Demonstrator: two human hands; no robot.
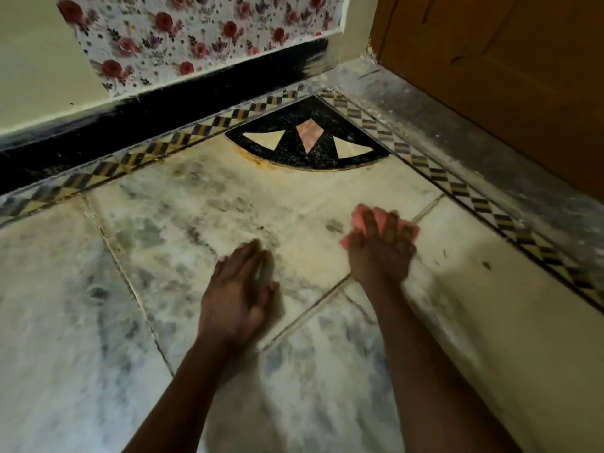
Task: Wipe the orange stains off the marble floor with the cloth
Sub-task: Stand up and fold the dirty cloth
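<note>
While my right hand [380,248] presses down on the pink cloth [356,220], its fingers spread and curled over the bunched fabric, my left hand [240,289] lies flat on the marble floor [98,322] with its fingers straight and together, holding nothing. The two hands are apart, the left one nearer to me and to the left, the right one farther and to the right. Both are blurred, so I cannot tell how tightly the cloth is gripped. The cloth sits on the pale marble just beside a grout line, with pink edges showing past my fingertips on the far side and at the left.

Orange stains [258,161] run along the curved near edge of the black corner inlay [307,138] at the far middle of the floor, well apart from the cloth. More yellowish tint spreads over the marble near that inlay. A checked border strip [457,188] frames the floor on the far and right sides. Beyond it on the far left a black skirting [130,116] runs under flowered wallpaper [196,34], and a brown wooden door [506,60] stands at the far right.
</note>
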